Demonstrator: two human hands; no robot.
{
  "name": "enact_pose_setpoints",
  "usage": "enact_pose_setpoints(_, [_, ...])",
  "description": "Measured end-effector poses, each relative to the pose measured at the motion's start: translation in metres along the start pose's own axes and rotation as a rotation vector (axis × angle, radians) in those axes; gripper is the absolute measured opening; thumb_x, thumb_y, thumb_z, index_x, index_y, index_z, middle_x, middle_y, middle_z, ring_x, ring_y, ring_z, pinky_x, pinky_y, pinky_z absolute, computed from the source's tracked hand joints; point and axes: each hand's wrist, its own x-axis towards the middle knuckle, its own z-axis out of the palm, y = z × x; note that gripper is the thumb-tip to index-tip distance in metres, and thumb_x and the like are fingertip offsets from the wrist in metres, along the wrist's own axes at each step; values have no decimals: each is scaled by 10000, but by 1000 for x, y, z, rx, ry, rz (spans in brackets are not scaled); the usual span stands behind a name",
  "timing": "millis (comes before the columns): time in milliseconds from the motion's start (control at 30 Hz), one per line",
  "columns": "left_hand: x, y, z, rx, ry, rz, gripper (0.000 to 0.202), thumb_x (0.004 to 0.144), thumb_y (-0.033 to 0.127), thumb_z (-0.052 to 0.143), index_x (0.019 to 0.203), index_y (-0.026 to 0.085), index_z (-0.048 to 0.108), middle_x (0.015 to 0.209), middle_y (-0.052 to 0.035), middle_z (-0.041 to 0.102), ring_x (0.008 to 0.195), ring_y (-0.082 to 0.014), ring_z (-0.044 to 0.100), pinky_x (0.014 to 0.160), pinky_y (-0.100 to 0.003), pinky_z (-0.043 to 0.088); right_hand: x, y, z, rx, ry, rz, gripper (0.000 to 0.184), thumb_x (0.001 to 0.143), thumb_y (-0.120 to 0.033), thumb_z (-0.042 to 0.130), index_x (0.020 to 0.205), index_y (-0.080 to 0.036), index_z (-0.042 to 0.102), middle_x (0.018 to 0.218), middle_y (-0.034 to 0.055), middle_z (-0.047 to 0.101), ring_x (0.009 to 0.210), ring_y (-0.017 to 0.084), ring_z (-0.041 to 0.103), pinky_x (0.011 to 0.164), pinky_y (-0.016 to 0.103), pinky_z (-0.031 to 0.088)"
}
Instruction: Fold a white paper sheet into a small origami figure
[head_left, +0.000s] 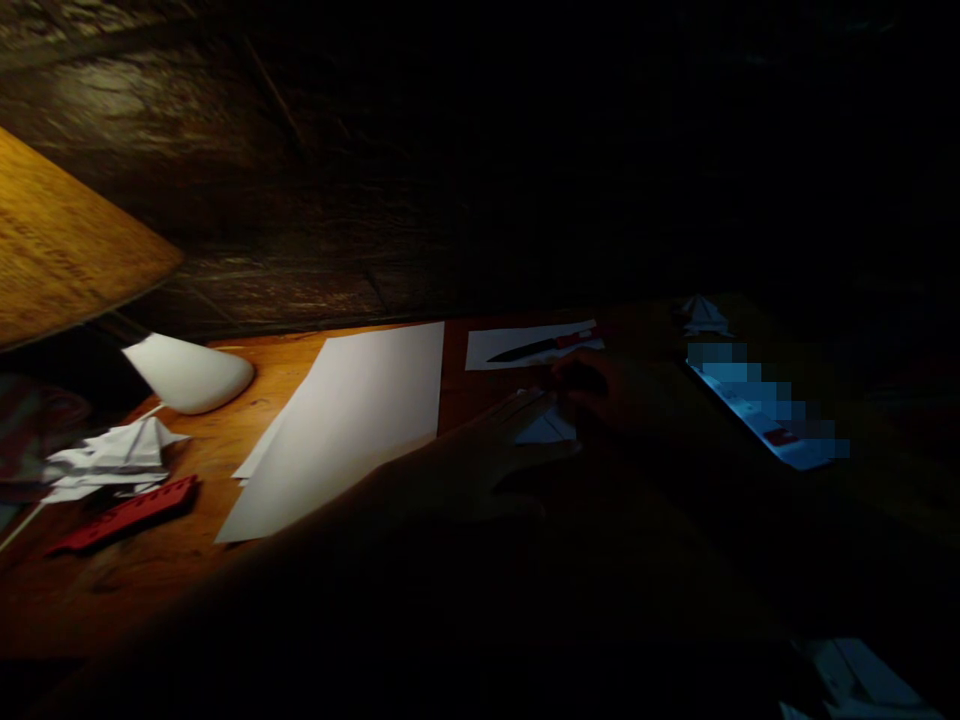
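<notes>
the left hand (469,470) lies low and nearly flat, its fingers reaching to the near edge of a small folded white paper (546,428). the right hand (592,385) curls just beyond it. deep shadow covers both, so i cannot tell whether either grip is pressed together or pinching; the left looks loosely spread. the folded paper sits on the tabletop (300,372) between them, its crisp pale edges barely catching the light.

the main risk is that darkness: with the hands shading the paper, a crease could land crooked without being seen. a knife (540,347) with a dark blade and red handle lies on a white sheet (487,350) just above the right hand, so a careless sweep could nick a finger or slice paper.

the tabletop is warm, grainy wood under a rounded white lamp dome (187,373). a large smooth sheet of white paper (337,430) lies flat and matte on it, with a thin sheet edge (259,455) showing beneath. further left, a crumpled folded paper shape (112,460) rests beside a red ruler (124,515). to the right, a pointed paper figure (703,316) sits near a glowing phone (765,410).
</notes>
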Motion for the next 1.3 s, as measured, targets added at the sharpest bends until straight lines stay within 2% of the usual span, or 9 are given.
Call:
enact_pose_setpoints(233, [0,1,3,67,29,31,686,948,537,633,1550,309,398,1724,-65,59,1565,-426,93,1247,-664,158,5,12,9,10,73,-22,269,843,-125,600,1086,-199,685,1098,85,744,1019,251,693,939,431,528])
enact_pose_setpoints(433, [0,9,11,102,42,59,715,962,437,619,1577,224,324,1708,-138,129,1577,-392,72,1262,-658,93,1,5,-5,13,33,55,200,908,-213,587,1081,-198,685,1104,91,748,1009,252,698,924,432,532])
enact_pose_setpoints(500, [1,12,14,101,35,76,756,960,415,620,1593,189,274,1703,-167,133,1577,-385,94,1267,-643,112,0,2,-10,5,39,42,199,913,-246,600,1084,-195,687,1117,94,744,1018,255,695,924,435,531])
enact_pose_setpoints(667, [-2,17,15,69,2,129,822,960,409,621,1617,169,191,1693,-190,160,1573,-352,159,1256,-551,269,-3,5,-13,-48,-88,-98,444,827,-326,747,1243,-209,643,1317,120,666,1199,305,621,1025,495,486])
enact_pose_setpoints(833, [-2,18,12,40,-13,149,798,983,395,590,1626,217,151,1711,-141,110,1589,-318,81,1269,-552,242,-4,11,-10,-78,-145,-165,486,873,-297,689,1338,-207,582,1385,137,612,1285,309,562,1092,514,444])
enact_pose_setpoints(933, [-1,15,12,25,-15,158,792,972,441,604,1605,178,207,1708,-160,108,1590,-314,75,1277,-537,232,-4,8,-8,-176,-142,-161,477,911,-270,625,1379,-204,562,1376,143,605,1271,315,562,1080,520,445])
enact_pose_setpoints(1033, [-1,10,14,14,2,164,759,963,497,604,1569,161,293,1701,-167,137,1589,-316,83,1285,-525,220,-4,6,-3,-227,-114,-148,510,940,-286,588,1444,-252,517,1388,123,584,1281,314,544,1082,531,434])
enact_pose_setpoints(1133, [-3,7,17,24,9,172,758,974,522,575,1570,147,295,1696,-174,155,1586,-316,104,1284,-521,222,-4,5,3,-296,-83,-77,540,945,-330,579,1477,-301,491,1412,121,553,1298,354,513,1062,591,425])
enact_pose_setpoints(1300, [-3,9,16,51,35,181,721,967,513,591,1527,114,373,1662,-212,247,1570,-338,179,1262,-530,273,2,-7,11,-417,-5,-7,570,927,-378,586,1478,-253,511,1377,180,545,1268,417,497,997,628,434])
